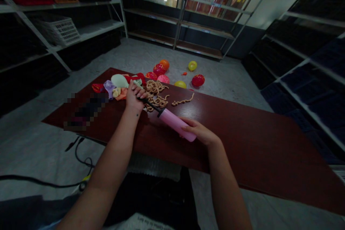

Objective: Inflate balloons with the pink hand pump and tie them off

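A pink balloon pump (176, 125) lies slantwise across my front, above the dark red table (242, 136). My right hand (198, 132) is closed around the near end of its pink barrel. Farther left, my left hand (135, 97) wraps around the pump's black end. A pale green balloon (119, 81), slightly swollen, sits right beside those fingers; whether it is fitted on the pump is hidden by the hand. Limp balloons in purple (109, 89), orange and red lie around it. Tan, twisted long balloons (156, 88) are heaped just beyond the left hand.
One loose tan strand (183, 100) rests apart on the table. A blurred-out dark object (87, 111) lies at the left. Inflated balloons, including a yellow one (192, 65) and a red one (198, 80), are on the floor behind. Metal shelves (175, 18) surround the area; a black cable (40, 181) runs lower left.
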`<state>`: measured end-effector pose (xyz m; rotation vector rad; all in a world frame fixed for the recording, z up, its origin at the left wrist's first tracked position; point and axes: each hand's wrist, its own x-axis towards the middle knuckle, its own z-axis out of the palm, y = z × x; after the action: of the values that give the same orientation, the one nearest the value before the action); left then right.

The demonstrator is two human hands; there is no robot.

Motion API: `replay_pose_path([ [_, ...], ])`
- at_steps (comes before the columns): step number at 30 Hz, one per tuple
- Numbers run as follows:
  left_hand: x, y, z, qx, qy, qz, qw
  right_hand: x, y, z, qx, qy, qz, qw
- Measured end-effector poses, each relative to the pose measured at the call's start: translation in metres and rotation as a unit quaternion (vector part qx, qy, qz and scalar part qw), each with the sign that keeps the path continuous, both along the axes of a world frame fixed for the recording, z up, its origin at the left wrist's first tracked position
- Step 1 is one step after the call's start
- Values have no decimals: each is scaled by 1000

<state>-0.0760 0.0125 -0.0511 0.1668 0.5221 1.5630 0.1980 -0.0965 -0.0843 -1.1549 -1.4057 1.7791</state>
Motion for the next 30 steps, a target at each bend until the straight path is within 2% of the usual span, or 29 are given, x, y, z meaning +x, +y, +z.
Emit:
replay_pose_path([
  [9, 19, -2, -7, -15, -23, -17, 999, 3, 0, 0, -24, -13, -27, 999],
  [18, 53, -11, -15, -7, -14, -68, 998, -1, 5, -5, -33, -13, -53, 998],
  [24, 63, -15, -20, -31, -7, -61, 998, -3, 6, -7, -40, -6, -52, 998],
  [30, 65, -17, -16, -35, -5, -42, 998, -8, 7, -7, -28, -2, -57, 998],
])
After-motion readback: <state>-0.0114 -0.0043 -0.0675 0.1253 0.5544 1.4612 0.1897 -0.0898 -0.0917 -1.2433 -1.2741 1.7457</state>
